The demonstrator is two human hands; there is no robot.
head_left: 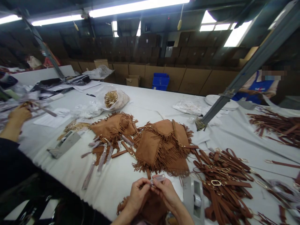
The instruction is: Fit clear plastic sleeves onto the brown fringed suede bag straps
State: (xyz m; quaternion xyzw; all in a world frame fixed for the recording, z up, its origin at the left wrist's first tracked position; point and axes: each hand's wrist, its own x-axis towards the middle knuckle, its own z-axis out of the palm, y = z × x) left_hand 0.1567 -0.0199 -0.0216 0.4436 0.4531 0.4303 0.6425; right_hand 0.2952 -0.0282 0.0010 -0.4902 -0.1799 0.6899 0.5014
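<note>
The left hand (140, 193) and the right hand (166, 189) meet just beyond a brown fringed bag (153, 207), near the edge of the worktop (150, 98). Both have thumb and fingers pinched together on a small wrapped piece (158, 179), pale and filmy; what lies inside the wrapping is too small to tell. The bag sits below and between the forearms, partly covered by them, its fringe showing on the left hand's side.

Straight ahead of the hands lies a heap of fringed suede pieces (150, 147) (all the same warm brown as the bag), with a second heap (112, 125) farther off to the left. Strips in thin wrapping (102, 159) trail from that second heap toward the person. Just right of the right hand stands a grey tape dispenser (198, 200), and right beside it spreads a tangle of brown straps (225, 184) with gold-coloured rings and clasps. Another dispenser (64, 144) rests well to the left of the left hand.

Farther ahead, a clear plastic bag (122, 99) holds tan, shredded-looking material. At the far left, another person's hand (20, 115) reaches over the worktop; at the far right, beyond a slanted metal post (239, 79), is a person in a blue apron (254, 89).
</note>
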